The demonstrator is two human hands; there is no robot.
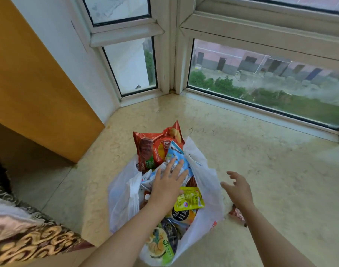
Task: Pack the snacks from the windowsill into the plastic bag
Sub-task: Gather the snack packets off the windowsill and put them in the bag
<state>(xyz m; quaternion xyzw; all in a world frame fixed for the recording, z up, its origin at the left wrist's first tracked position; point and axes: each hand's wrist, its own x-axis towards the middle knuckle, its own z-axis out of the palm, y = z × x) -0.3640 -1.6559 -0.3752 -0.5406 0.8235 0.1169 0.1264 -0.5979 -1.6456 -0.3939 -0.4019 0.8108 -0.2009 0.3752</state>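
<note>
A white plastic bag [208, 191] lies open on the marble windowsill [261, 170], stuffed with snacks. A red chips bag [155, 147] sticks out at its far end. My left hand [167, 185] presses flat with straight fingers on a blue and white snack packet [177, 157] inside the bag. A yellow-green pouch [189, 199] and a dark noodle packet [162, 241] lie nearer to me in the bag. My right hand [237, 187] hovers open just right of the bag, holding nothing. A small reddish packet [238, 213] lies on the sill under my right wrist.
Window frames [170, 54] enclose the sill at the back and right. An orange panel [30, 83] stands at the left. A patterned fabric [26, 234] covers the near left corner.
</note>
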